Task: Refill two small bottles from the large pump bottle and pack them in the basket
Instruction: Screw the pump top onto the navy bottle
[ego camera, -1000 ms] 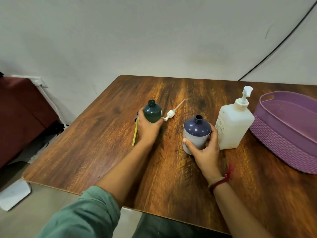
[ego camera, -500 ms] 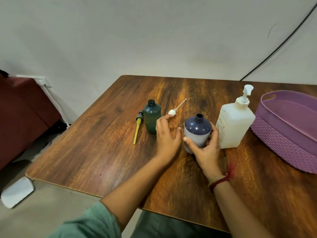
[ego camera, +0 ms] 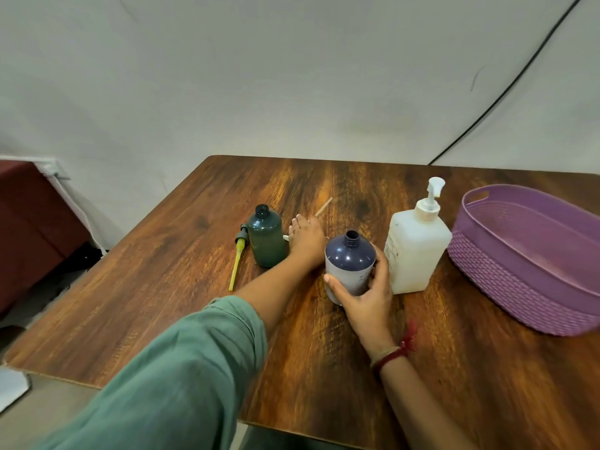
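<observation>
A person works at a wooden table [ego camera: 324, 368] set against a pale wall. The right hand [ego camera: 367, 297] is wrapped around the lower body of a dark blue bottle [ego camera: 350, 261], thumb on its left side and fingers curled round the right, gripping it upright on the tabletop near the middle of the scene; the bottle's neck is uncapped. The left hand [ego camera: 306, 238] reaches farther across the table, palm down, lying over a white pump head [ego camera: 286, 238] whose thin tube [ego camera: 324, 206] pokes out beyond the fingers toward the far edge. Whether the fingers have closed on the pump or merely rest on it cannot be told from this angle.

Just left of that hand stands a dark green bottle [ego camera: 266, 238], upright and also open at the neck. Beside it on the left lies a second pump with a grey collar and a yellow tube [ego camera: 236, 264], stretched along the wood toward the near side.

To the right of the blue bottle, close to the right hand's fingers, stands the large white pump bottle [ego camera: 415, 251], its dispenser still fitted. Farther right sits a purple basket [ego camera: 526, 280] with a woven-look wall, nothing visible inside it.

A green sleeve [ego camera: 168, 378] covers the left arm, and a red thread band [ego camera: 391, 355] circles the right wrist. A black cable [ego camera: 506, 86] runs down the wall behind the table
</observation>
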A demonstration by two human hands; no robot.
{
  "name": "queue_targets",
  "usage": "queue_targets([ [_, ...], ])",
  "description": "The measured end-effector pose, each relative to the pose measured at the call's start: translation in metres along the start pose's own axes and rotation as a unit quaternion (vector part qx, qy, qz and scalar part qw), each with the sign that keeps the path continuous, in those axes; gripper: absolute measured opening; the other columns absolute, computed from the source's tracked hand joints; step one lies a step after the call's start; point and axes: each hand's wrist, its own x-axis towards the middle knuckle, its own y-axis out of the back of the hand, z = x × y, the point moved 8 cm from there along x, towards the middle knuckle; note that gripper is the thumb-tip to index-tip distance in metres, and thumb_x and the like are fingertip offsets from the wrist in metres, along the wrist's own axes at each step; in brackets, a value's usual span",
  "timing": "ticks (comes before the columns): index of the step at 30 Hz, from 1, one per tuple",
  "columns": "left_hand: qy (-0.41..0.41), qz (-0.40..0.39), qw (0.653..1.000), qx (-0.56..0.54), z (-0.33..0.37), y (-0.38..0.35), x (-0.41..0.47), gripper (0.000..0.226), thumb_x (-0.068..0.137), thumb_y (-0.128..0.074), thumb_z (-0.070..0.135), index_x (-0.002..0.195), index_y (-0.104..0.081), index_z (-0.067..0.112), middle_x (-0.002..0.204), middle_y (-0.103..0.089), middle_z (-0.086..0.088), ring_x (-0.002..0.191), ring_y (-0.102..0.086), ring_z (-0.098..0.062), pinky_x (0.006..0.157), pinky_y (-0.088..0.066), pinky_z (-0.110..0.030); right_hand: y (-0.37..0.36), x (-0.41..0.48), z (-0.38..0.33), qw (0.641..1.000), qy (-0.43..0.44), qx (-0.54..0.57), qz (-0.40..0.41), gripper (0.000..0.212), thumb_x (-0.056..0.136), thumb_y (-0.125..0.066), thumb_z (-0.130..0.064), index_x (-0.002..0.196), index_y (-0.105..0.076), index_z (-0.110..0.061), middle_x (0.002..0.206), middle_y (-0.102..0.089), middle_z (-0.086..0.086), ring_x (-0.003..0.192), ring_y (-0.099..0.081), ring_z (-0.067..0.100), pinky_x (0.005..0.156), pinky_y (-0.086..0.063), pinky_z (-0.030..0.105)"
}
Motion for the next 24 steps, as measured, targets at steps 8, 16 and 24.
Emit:
queue_targets([
  [8, -0.049, 0.054, 0.997, -0.006, 0.011, 0.018, -0.008, 0.019, 0.091, -0.052, 0.014, 0.106, -0.043, 0.011, 0.096, -0.058, -0.01, 0.089, -0.057, -0.029, 0.067, -0.043, -0.039, 0.001, 0.001, -0.002, 1.0, 0.003, -0.002, -0.004, 0.086, 0.065, -0.085, -0.027, 0.137, -0.04, -0.017, 0.133, -0.046, -0.01, 0.123, -0.039, -0.003, 0.098, -0.029, 0.0],
  [16, -0.034, 0.147, 0.956, -0.252, 0.006, 0.085, -0.061, 0.032, 0.076, -0.074, 0.022, 0.105, -0.064, 0.014, 0.102, -0.067, -0.002, 0.092, -0.062, -0.016, 0.08, -0.054, -0.035, 0.0, 0.0, -0.001, 1.0, -0.004, -0.005, -0.002, 0.084, 0.066, -0.084, -0.028, 0.137, -0.04, -0.018, 0.133, -0.048, -0.007, 0.123, -0.041, 0.002, 0.096, -0.03, 0.0],
  [24, -0.044, 0.023, 0.9, -0.433, 0.002, 0.142, -0.139, 0.01, 0.084, -0.068, 0.012, 0.092, -0.072, 0.017, 0.087, -0.071, 0.002, 0.073, -0.063, -0.003, 0.063, -0.051, -0.016, 0.0, -0.002, 0.001, 1.0, -0.02, 0.014, -0.014, 0.084, 0.068, -0.082, -0.029, 0.139, -0.038, -0.019, 0.139, -0.045, -0.006, 0.127, -0.037, 0.002, 0.096, -0.027, 0.001],
])
